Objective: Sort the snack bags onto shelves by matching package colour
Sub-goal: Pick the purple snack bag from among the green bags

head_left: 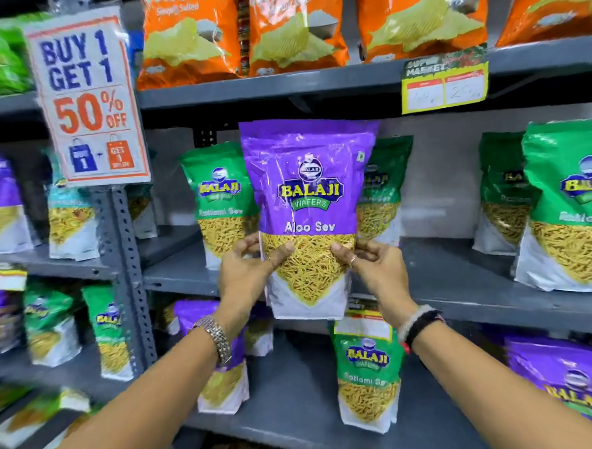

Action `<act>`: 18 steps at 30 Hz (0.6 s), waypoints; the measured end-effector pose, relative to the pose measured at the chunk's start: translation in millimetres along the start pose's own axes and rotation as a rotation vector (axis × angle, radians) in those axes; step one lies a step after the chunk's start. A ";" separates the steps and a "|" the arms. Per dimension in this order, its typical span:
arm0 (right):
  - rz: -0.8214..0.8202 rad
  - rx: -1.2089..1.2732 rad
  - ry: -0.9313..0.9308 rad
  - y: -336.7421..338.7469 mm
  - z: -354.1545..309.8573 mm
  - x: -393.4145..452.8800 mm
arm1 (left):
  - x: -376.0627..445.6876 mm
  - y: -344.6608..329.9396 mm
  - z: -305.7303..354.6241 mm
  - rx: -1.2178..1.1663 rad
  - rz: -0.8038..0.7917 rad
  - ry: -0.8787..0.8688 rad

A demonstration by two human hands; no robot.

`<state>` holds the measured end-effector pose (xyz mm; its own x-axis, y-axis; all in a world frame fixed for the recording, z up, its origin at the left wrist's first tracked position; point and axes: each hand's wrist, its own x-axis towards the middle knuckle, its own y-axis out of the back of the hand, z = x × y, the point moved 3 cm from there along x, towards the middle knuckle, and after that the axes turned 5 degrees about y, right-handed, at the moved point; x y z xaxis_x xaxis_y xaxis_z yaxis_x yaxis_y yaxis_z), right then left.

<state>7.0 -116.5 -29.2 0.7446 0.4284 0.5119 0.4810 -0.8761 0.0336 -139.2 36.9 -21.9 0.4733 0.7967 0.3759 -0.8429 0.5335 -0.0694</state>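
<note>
Held bag: the purple Aloo Sev bag [309, 216] is upright in mid-air, in front of the middle shelf [462, 277], label facing the person, probably so its colour can be read against the rows.
Left hand: the left hand [247, 271] pinches the bag's left edge, thumb on the front and fingers behind.
Right hand: the right hand [372, 265] pinches the right edge the same way; two hands keep the floppy pouch flat.
Why here: every bag on the middle shelf is green, so the purple one looks out of place and likely belongs with purple stock.
Green bags, middle shelf: four in view, two just behind the held bag [218, 201], two at right [568, 210].
Orange bags, top shelf: four [294, 28].
Lower shelf: one green bag [367, 375], purple bags at left [222, 358] and far right [570, 381].
Purple bags in hand: one.
</note>
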 end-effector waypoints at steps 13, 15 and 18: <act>-0.228 0.167 -0.207 -65.0 116.3 -101.5 | -68.7 85.8 -142.9 0.093 0.076 0.172; -0.225 0.146 -0.240 -67.8 140.4 -108.6 | -73.9 86.7 -173.1 0.102 0.054 0.227; -0.229 0.091 -0.283 -72.4 175.5 -113.4 | -76.2 85.4 -212.0 0.113 0.027 0.299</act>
<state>-31.0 -62.8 -240.4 0.7051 0.6664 0.2424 0.6797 -0.7326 0.0365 -193.0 82.0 -252.3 0.4906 0.8671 0.0858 -0.8713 0.4896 0.0340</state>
